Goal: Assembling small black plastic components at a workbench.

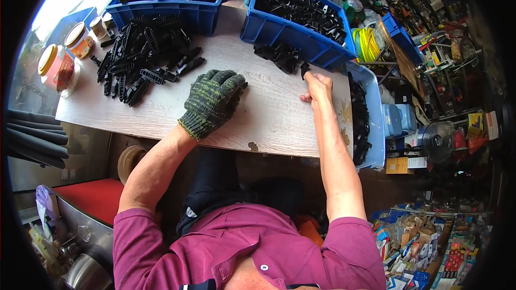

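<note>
My left hand (215, 99), in a dark green and black knitted glove, is over the middle of the table with its fingers curled. Whatever it may hold is hidden beneath the glove. Bare and closed, my right hand (318, 87) pinches a small black plastic part (305, 69) between thumb and fingers. Just beyond it, a small heap of black plastic parts (277, 56) lies against the right-hand blue bin (290, 40). To the left of my glove spreads a pile of long, ribbed black plastic pieces (153, 75).
Another blue bin (201, 19) full of black parts stands at the back left. Lidded jars (56, 67) line the table's (269, 123) left end. A light-blue tub (376, 129) with black pieces sits off the right edge. Someone stands behind the bins; crowded shelves (441, 37) fill the right.
</note>
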Available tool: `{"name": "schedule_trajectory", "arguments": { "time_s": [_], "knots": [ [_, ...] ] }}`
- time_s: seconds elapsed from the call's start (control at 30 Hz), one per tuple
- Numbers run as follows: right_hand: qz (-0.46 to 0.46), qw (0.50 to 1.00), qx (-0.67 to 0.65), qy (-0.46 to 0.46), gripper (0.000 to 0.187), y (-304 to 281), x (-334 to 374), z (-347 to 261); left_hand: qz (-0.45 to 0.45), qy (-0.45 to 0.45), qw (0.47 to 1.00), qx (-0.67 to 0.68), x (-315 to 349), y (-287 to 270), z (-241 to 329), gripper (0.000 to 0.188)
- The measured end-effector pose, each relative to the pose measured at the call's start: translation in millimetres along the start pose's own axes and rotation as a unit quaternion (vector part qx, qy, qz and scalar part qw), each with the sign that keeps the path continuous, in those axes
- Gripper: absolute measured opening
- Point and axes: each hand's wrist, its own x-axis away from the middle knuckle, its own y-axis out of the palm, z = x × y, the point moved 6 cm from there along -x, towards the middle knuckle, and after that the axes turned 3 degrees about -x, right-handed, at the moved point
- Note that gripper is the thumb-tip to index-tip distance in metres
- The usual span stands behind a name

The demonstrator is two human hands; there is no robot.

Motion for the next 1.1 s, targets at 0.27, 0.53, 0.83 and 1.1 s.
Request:
{"name": "schedule_trajectory", "arguments": {
  "time_s": [0.27, 0.53, 0.83, 1.1],
  "knots": [
    [-0.323, 0.921, -0.214, 0.039, 0.018, 42.3, 93.5, 9.7, 0.086, -0.075, 0.962, 0.249, 7.2, 9.0, 27.4, 0.037],
    [-0.343, 0.908, -0.239, -0.031, 0.027, 55.7, 121.1, 18.5, 0.012, -0.092, 0.943, 0.319, 7.4, 30.5, 33.7, 0.023],
    [-0.312, 0.928, -0.173, -0.105, 0.034, 59.4, 135.4, 5.8, -0.067, -0.349, 0.76, 0.545, 16.1, 44.2, 24.1, 0.023],
    [-0.267, 0.931, -0.106, -0.224, 0.03, 60.1, 134.7, 7.5, -0.038, -0.253, 0.841, 0.477, 14.8, 38.2, 24.3, 0.024]
  ]
}}
